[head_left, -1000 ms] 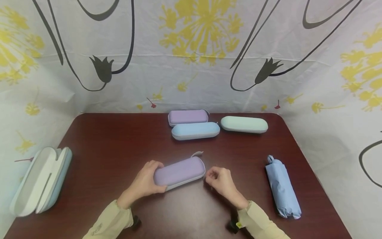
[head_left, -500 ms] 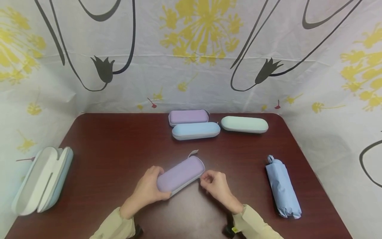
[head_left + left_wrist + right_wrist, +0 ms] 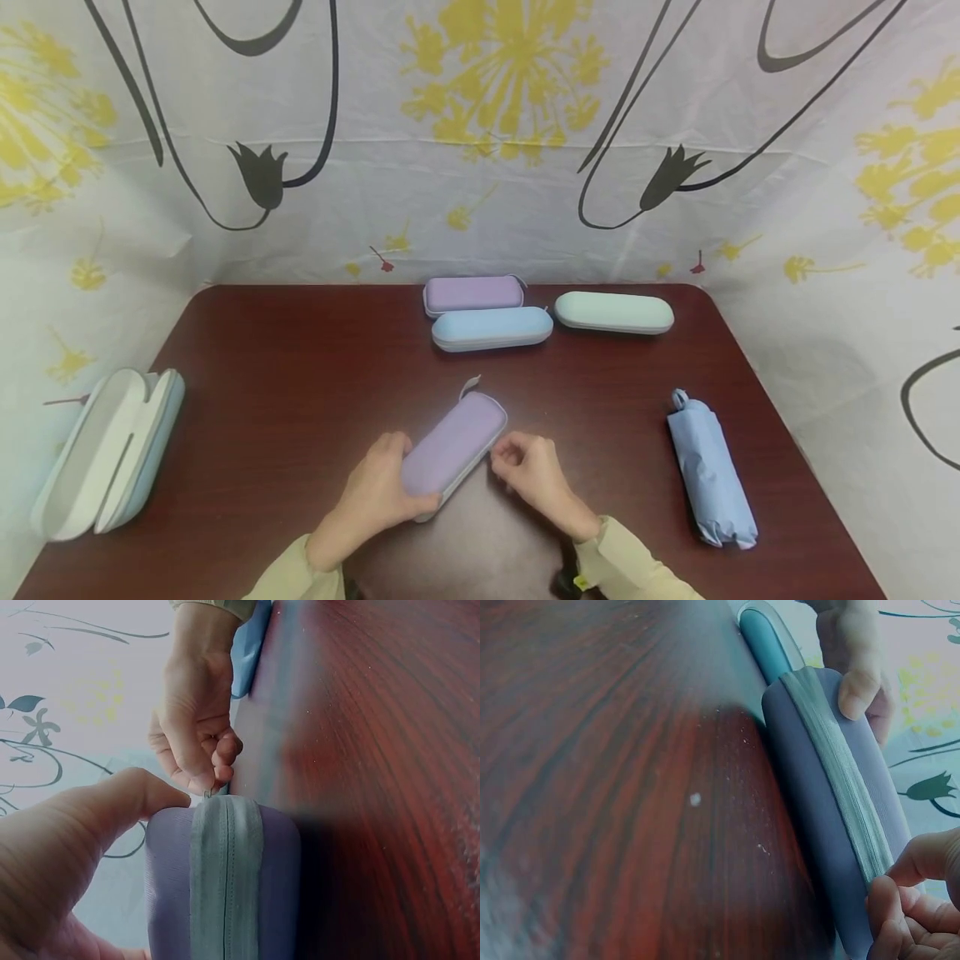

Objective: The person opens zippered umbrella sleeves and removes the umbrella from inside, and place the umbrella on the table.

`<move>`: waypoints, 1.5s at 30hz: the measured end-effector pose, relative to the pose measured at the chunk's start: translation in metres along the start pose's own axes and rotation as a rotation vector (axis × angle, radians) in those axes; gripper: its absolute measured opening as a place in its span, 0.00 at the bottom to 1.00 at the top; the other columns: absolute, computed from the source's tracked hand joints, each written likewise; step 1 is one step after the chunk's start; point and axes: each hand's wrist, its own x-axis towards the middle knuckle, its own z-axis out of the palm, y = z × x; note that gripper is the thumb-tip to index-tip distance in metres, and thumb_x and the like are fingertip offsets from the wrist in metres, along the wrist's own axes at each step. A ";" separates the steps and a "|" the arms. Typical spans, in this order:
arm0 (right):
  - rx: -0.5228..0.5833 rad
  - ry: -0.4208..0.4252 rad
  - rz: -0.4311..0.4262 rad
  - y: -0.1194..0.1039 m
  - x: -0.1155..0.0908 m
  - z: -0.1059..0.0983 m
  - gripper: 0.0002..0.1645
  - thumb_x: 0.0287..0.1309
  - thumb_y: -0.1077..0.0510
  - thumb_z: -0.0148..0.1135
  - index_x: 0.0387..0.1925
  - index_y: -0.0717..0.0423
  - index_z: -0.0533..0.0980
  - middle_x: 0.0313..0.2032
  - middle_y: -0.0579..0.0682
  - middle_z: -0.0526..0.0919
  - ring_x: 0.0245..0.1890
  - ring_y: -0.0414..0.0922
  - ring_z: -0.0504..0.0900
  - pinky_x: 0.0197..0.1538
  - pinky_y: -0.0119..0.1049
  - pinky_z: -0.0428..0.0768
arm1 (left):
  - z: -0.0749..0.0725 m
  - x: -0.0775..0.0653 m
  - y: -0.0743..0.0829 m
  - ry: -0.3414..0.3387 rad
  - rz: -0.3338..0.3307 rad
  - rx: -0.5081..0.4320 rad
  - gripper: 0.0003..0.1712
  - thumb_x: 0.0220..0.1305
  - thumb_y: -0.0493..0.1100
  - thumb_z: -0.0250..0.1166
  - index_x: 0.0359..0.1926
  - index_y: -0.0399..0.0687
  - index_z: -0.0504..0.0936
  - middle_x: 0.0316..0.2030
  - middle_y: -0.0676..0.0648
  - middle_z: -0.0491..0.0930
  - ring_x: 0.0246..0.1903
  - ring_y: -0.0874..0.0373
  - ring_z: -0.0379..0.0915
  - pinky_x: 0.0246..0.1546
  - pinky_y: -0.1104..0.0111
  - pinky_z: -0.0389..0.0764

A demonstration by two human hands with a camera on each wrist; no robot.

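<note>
A purple zipped pencil case lies slanted on the table, its fabric loop at the far end. My left hand grips its near left end, thumb on the near side and fingers around the far side. Along the side runs a grey zipper, its teeth meeting in the stretch seen by both wrist cameras. At the case's right side my right hand pinches the small zipper pull between thumb and curled index finger. Most of that pull is hidden by the fingertips.
At the back lie another purple case, a blue case and a mint green case. An opened light blue case with a pale lining stands at the left edge. A folded blue umbrella lies on the right.
The held purple case has turned counterclockwise to a steeper slant. My right hand has slid left and toward me along its side; my left hand has shifted slightly right and nearer.
</note>
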 end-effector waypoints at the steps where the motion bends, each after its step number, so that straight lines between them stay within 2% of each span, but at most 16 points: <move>1: 0.002 -0.001 -0.001 0.000 0.000 0.001 0.08 0.41 0.74 0.63 0.21 0.59 0.78 0.16 0.47 0.79 0.09 0.28 0.69 0.14 0.26 0.72 | 0.000 0.000 0.000 0.005 0.002 0.003 0.34 0.25 0.53 0.76 0.34 0.41 0.71 0.29 0.51 0.67 0.27 0.60 0.63 0.24 0.68 0.70; 6: 0.015 -0.002 -0.017 -0.002 -0.002 0.004 0.07 0.41 0.73 0.64 0.22 0.59 0.78 0.16 0.48 0.79 0.09 0.28 0.69 0.14 0.26 0.72 | 0.002 -0.001 0.003 0.019 -0.001 0.009 0.34 0.25 0.53 0.75 0.33 0.41 0.70 0.27 0.50 0.66 0.25 0.60 0.62 0.21 0.69 0.69; 11: 0.003 0.015 -0.062 0.000 -0.001 0.006 0.07 0.40 0.73 0.64 0.21 0.60 0.78 0.15 0.47 0.79 0.09 0.28 0.70 0.15 0.24 0.72 | 0.002 -0.003 0.007 0.002 -0.031 0.007 0.35 0.26 0.54 0.75 0.34 0.39 0.70 0.27 0.49 0.67 0.25 0.60 0.63 0.20 0.68 0.69; 13: -0.012 0.022 -0.083 0.002 0.001 0.005 0.07 0.39 0.73 0.64 0.21 0.60 0.78 0.15 0.48 0.79 0.09 0.28 0.69 0.15 0.24 0.72 | 0.000 -0.004 0.009 -0.027 -0.035 -0.002 0.36 0.27 0.55 0.75 0.35 0.39 0.71 0.27 0.49 0.67 0.25 0.60 0.63 0.21 0.68 0.69; 15: -0.027 0.026 -0.099 0.005 0.004 0.004 0.08 0.39 0.73 0.64 0.21 0.60 0.78 0.15 0.48 0.79 0.09 0.27 0.69 0.15 0.23 0.72 | -0.007 -0.002 0.009 -0.090 -0.011 -0.018 0.35 0.29 0.56 0.75 0.35 0.38 0.72 0.27 0.50 0.68 0.25 0.60 0.64 0.21 0.68 0.69; 16: -0.034 0.025 -0.104 0.006 0.006 0.003 0.08 0.39 0.74 0.64 0.21 0.60 0.78 0.15 0.48 0.79 0.09 0.27 0.69 0.16 0.23 0.72 | -0.011 0.001 0.008 -0.137 0.021 -0.032 0.34 0.31 0.56 0.75 0.35 0.38 0.72 0.27 0.50 0.69 0.25 0.60 0.64 0.21 0.68 0.69; 19: -0.051 0.002 -0.103 0.010 0.011 -0.001 0.07 0.40 0.73 0.63 0.21 0.60 0.78 0.15 0.47 0.79 0.09 0.27 0.68 0.16 0.23 0.72 | -0.030 0.021 -0.001 -0.282 0.193 -0.045 0.30 0.37 0.50 0.74 0.39 0.36 0.74 0.30 0.48 0.73 0.27 0.58 0.69 0.26 0.67 0.73; 21: -0.051 -0.027 -0.089 0.011 0.013 -0.004 0.07 0.41 0.72 0.63 0.21 0.60 0.79 0.16 0.47 0.79 0.09 0.27 0.69 0.16 0.24 0.72 | -0.042 0.044 -0.006 -0.349 0.337 -0.024 0.27 0.41 0.43 0.71 0.44 0.36 0.75 0.35 0.46 0.76 0.33 0.57 0.72 0.33 0.64 0.76; 23: -0.055 -0.052 -0.071 0.011 0.014 -0.006 0.06 0.42 0.72 0.62 0.21 0.59 0.79 0.16 0.46 0.79 0.10 0.28 0.70 0.16 0.25 0.73 | -0.046 0.070 -0.010 -0.365 0.479 0.026 0.28 0.43 0.37 0.69 0.50 0.38 0.75 0.42 0.47 0.76 0.40 0.56 0.73 0.40 0.62 0.76; 27: -0.037 -0.079 -0.031 0.009 0.014 -0.007 0.05 0.44 0.71 0.62 0.22 0.60 0.79 0.17 0.47 0.79 0.10 0.30 0.71 0.16 0.28 0.74 | -0.038 0.115 -0.007 -0.396 0.712 0.167 0.35 0.41 0.29 0.65 0.56 0.46 0.73 0.49 0.50 0.73 0.48 0.57 0.69 0.45 0.64 0.75; 29: -0.028 -0.086 -0.026 0.009 0.015 -0.006 0.04 0.44 0.70 0.62 0.23 0.60 0.79 0.17 0.47 0.80 0.11 0.30 0.71 0.16 0.28 0.74 | -0.033 0.128 -0.003 -0.433 0.821 0.251 0.39 0.40 0.28 0.64 0.59 0.50 0.71 0.52 0.50 0.72 0.50 0.57 0.67 0.46 0.64 0.74; 32: -0.005 -0.095 -0.024 0.008 0.016 -0.004 0.04 0.45 0.70 0.62 0.23 0.60 0.79 0.17 0.48 0.80 0.11 0.30 0.72 0.16 0.29 0.74 | -0.027 0.138 0.005 -0.492 0.957 0.348 0.44 0.36 0.27 0.64 0.61 0.55 0.70 0.55 0.51 0.70 0.54 0.56 0.65 0.49 0.64 0.72; 34: -0.002 -0.101 -0.028 0.008 0.016 -0.002 0.04 0.45 0.70 0.62 0.24 0.61 0.79 0.18 0.48 0.80 0.12 0.31 0.73 0.16 0.29 0.75 | -0.024 0.141 0.009 -0.525 1.015 0.393 0.47 0.34 0.28 0.65 0.61 0.58 0.70 0.57 0.51 0.70 0.55 0.56 0.65 0.49 0.63 0.72; 36: -0.002 -0.103 -0.032 0.007 0.016 -0.002 0.04 0.44 0.70 0.61 0.24 0.61 0.79 0.18 0.48 0.80 0.12 0.31 0.73 0.16 0.29 0.75 | -0.022 0.144 0.012 -0.562 1.037 0.425 0.48 0.31 0.30 0.67 0.61 0.60 0.69 0.57 0.52 0.69 0.54 0.56 0.65 0.48 0.64 0.72; 40: -0.024 -0.108 -0.051 0.010 0.016 -0.002 0.05 0.44 0.70 0.61 0.23 0.60 0.79 0.18 0.47 0.80 0.12 0.30 0.72 0.16 0.28 0.74 | -0.018 0.148 0.016 -0.627 1.045 0.472 0.51 0.29 0.32 0.70 0.61 0.62 0.68 0.58 0.53 0.68 0.54 0.58 0.64 0.47 0.65 0.73; 45: -0.042 -0.111 -0.070 0.014 0.017 -0.006 0.05 0.44 0.70 0.62 0.22 0.58 0.78 0.18 0.47 0.80 0.11 0.30 0.72 0.16 0.27 0.74 | -0.017 0.153 0.021 -0.657 1.055 0.462 0.50 0.29 0.33 0.71 0.61 0.59 0.68 0.58 0.53 0.67 0.53 0.58 0.65 0.47 0.66 0.73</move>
